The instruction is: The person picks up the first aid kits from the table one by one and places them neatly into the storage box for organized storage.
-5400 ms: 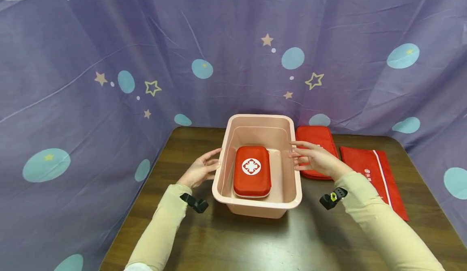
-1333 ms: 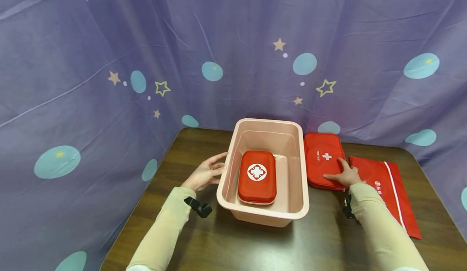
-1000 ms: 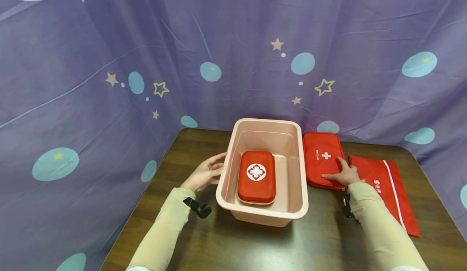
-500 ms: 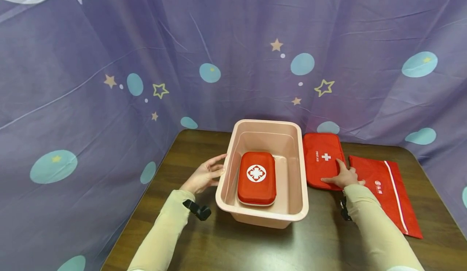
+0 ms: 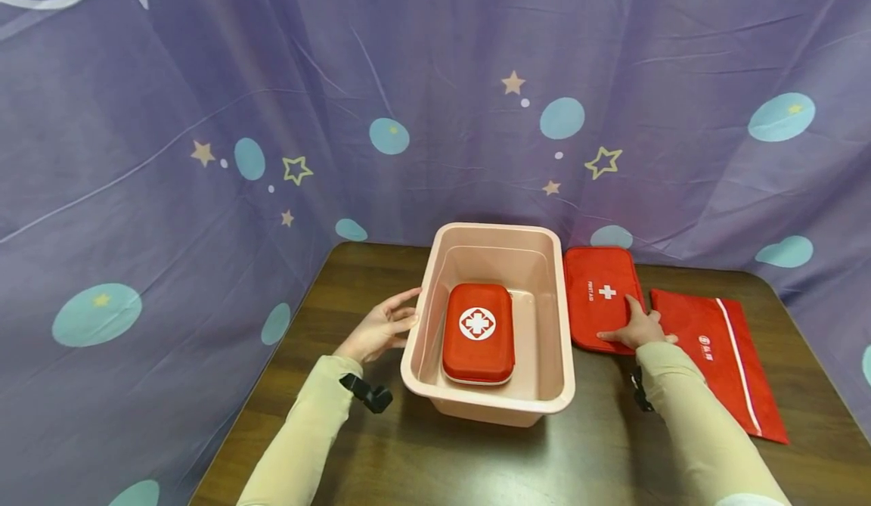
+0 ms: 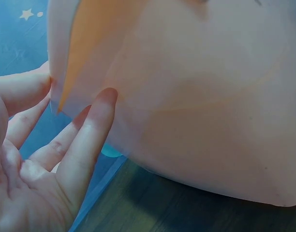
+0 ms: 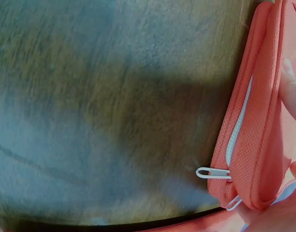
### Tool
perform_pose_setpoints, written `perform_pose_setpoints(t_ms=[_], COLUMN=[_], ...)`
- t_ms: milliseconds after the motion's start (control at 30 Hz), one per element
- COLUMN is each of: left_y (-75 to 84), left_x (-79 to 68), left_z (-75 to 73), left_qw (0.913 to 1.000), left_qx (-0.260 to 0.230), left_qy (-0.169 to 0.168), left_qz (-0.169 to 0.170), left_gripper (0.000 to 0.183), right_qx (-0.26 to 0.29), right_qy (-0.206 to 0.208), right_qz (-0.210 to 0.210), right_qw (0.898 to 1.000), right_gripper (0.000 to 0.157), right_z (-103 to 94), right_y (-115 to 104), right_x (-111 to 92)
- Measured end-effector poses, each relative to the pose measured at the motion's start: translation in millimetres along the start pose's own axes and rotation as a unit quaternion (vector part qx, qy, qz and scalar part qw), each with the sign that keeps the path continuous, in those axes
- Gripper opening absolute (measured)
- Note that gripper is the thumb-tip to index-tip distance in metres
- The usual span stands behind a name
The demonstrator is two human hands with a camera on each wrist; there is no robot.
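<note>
Operator: Hands?

Annotator: Your left hand (image 5: 377, 330): fingers spread, touching the left side of the pink bin (image 5: 490, 413). Your right hand (image 5: 643, 328): spread over the lower right corner of the FIRST AID pouch (image 5: 595, 318), thumb and a finger apart on its face. Can't tell if you're pinching it.

Operator: Pouch is where?

Annotator: On the table (image 5: 449, 460), just right of the bin. Red case (image 5: 479, 355) inside the bin, flat red bag (image 5: 717, 374) right of the pouch.

Operator: Tips?

Annotator: My read: fingers under the edge, thumb on top; pressing the face alone would probably just dent it. Zipper pulls (image 7: 213, 173) near that corner could snag. Go light with the left, just enough to steady the bin.
</note>
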State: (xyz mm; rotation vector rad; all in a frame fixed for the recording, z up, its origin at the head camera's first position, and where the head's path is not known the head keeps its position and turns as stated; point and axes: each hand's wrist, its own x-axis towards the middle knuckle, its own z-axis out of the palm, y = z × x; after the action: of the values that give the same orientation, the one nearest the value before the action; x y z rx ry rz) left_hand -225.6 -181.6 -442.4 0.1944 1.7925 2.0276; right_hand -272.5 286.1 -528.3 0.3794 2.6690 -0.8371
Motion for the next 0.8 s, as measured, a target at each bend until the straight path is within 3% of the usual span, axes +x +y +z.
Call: perform_pose_setpoints(t_ms=[800], left_y=[-3.8], left_x=[0.7], left_z=[-0.9], left_qw=[1.0000], left_qx=[0.002], left_qy=[0.003], left_qz=[0.009], left_gripper=[0.061], right_qx=[-0.024], right_qy=[0.028], right_qz=[0.021], right_qw=[0.999], right_gripper=[0.118], right_z=[2.0], right_y=[-4.2], right_x=[4.1])
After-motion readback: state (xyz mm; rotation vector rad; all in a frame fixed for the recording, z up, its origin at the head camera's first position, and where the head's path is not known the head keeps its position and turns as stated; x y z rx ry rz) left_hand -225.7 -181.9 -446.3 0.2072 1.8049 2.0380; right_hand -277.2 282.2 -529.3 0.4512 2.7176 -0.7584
